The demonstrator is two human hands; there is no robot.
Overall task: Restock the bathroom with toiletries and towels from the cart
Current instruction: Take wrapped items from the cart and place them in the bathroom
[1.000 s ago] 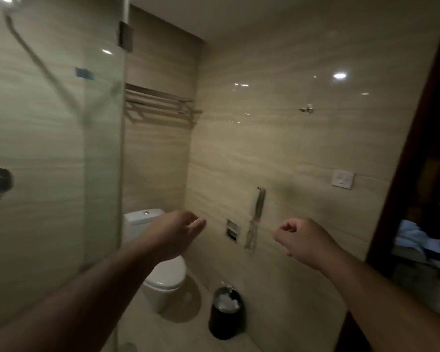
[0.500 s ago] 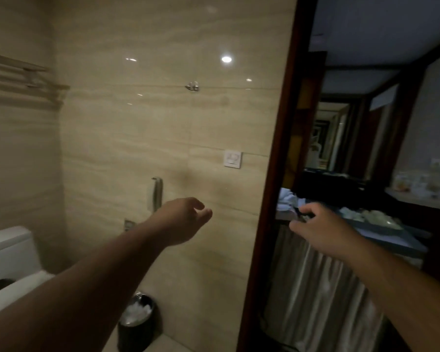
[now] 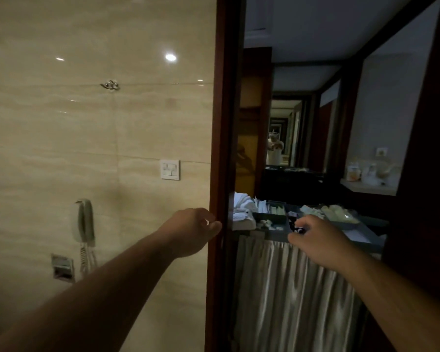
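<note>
Fingers (image 3: 213, 227) of the left hand (image 3: 193, 232) curl loosely, empty, beside the door frame (image 3: 221, 148). Right hand (image 3: 318, 241) curls over the cart (image 3: 290, 288); its grip is unclear. Towels (image 3: 241, 207) and toiletries (image 3: 338, 215) lie on top.

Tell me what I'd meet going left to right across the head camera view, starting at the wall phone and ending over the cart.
Wall phone → light switch → wooden door frame → folded white towels → dark toiletries tray → right hand.
</note>
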